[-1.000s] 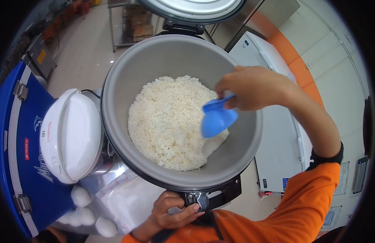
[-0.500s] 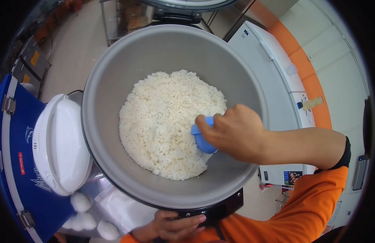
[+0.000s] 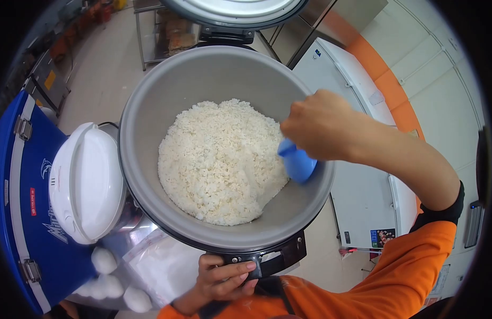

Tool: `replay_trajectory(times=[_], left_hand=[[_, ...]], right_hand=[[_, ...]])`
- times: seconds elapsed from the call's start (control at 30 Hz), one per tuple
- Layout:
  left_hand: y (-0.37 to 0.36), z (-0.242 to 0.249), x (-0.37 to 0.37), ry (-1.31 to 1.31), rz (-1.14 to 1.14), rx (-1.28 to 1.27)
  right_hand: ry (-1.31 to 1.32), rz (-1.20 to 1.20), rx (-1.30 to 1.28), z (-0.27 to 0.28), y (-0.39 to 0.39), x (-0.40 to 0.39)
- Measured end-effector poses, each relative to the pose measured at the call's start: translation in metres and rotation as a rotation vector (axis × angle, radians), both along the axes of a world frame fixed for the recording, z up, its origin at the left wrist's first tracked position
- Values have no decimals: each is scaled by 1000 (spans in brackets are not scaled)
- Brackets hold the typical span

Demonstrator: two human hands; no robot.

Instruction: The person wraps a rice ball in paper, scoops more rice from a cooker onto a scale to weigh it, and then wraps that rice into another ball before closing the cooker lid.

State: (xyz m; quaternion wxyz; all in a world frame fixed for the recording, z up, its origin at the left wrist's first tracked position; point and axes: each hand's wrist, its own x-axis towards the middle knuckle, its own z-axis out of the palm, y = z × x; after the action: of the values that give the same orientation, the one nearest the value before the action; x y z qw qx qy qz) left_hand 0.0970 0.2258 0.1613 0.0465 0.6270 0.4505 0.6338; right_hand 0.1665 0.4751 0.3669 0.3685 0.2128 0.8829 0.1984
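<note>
Right hand (image 3: 320,125) gripping blue scoop (image 3: 297,162), bowl down at rice (image 3: 219,159) mound's right edge, rice lying left. Left hand (image 3: 222,279) clamped on cooker (image 3: 224,74) near-side latch (image 3: 262,261).

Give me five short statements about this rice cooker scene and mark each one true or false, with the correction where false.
1. The right hand holds a blue scoop inside the pot. True.
2. The left hand rests on the rice. False: it grips the black latch at the cooker's front edge.
3. The pot is full to the brim. False: the rice covers only the bottom, with grey wall bare above it.
4. A smaller white cooker sits beside the pot with its lid shut. True.
5. The person's sleeves are green. False: the sleeve is orange.
</note>
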Motion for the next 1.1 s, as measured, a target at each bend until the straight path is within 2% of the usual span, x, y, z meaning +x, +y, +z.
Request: replay_trajectory(times=[0.13, 0.2, 0.4, 0.53, 0.6, 0.67, 0.73, 0.8, 0.9, 1.0, 1.07, 1.1], left_hand=[[5, 0, -3, -12, 1, 53], [5, 1, -4, -19, -29, 43], [9, -1, -5, -68, -51, 66], [5, 1, -6, -46, -68, 20], [2, 2, -6, -27, -90, -6], [2, 3, -4, -52, -69, -9], [2, 1, -4, -34, -70, 7], [2, -1, 0, -58, -51, 14], [3, -3, 1, -72, -61, 24], [9, 4, -2, -68, -55, 83], [10, 1, -1, -42, -58, 57], [9, -11, 3, -69, -60, 102]], right_hand=[[25, 76, -9, -41, 2, 13], [-35, -94, -24, -46, 9, 14], [58, -172, -32, -64, 9, 11], [-23, -112, -41, -82, 2, -16], [-245, 68, -44, -86, -3, -37], [-253, 56, -30, -87, -3, -47], [-257, 63, -3, -69, 1, -48], [-41, -242, -66, -40, 8, -30], [89, -323, -76, -2, 7, -9], [32, -452, -182, 18, 1, -1], [-199, -495, -412, 17, 1, -7], [-200, -495, -430, 19, 0, -9]])
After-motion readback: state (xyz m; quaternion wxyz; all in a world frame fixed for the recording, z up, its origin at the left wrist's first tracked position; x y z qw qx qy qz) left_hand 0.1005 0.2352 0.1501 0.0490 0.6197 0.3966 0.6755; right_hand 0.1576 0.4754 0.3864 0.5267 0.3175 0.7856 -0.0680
